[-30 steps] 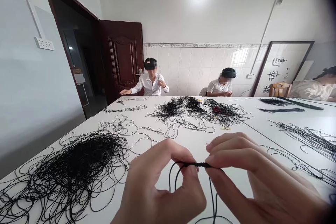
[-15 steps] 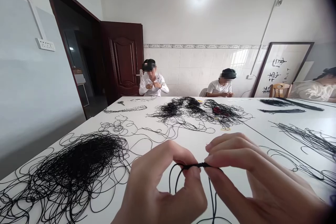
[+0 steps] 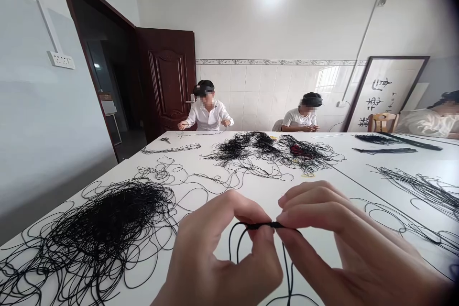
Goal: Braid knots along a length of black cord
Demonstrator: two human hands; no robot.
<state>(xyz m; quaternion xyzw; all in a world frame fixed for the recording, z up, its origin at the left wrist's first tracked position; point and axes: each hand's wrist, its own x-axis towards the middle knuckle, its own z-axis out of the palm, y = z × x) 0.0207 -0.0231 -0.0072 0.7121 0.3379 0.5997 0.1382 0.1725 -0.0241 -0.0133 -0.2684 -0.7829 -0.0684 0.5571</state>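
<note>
Head view: the left hand (image 3: 222,253) and right hand (image 3: 340,234) sit close together, each pinching 1 knotted black cord (image 3: 267,225) between thumb and fingertips. Its knotted stretch runs level, left to right, with loose strands dropping toward 6 o'clock over the white table (image 3: 258,196). 1 pair of scissors (image 3: 165,140) lies at 11 o'clock, 1 large cord tangle (image 3: 107,220) at 8 o'clock.
</note>
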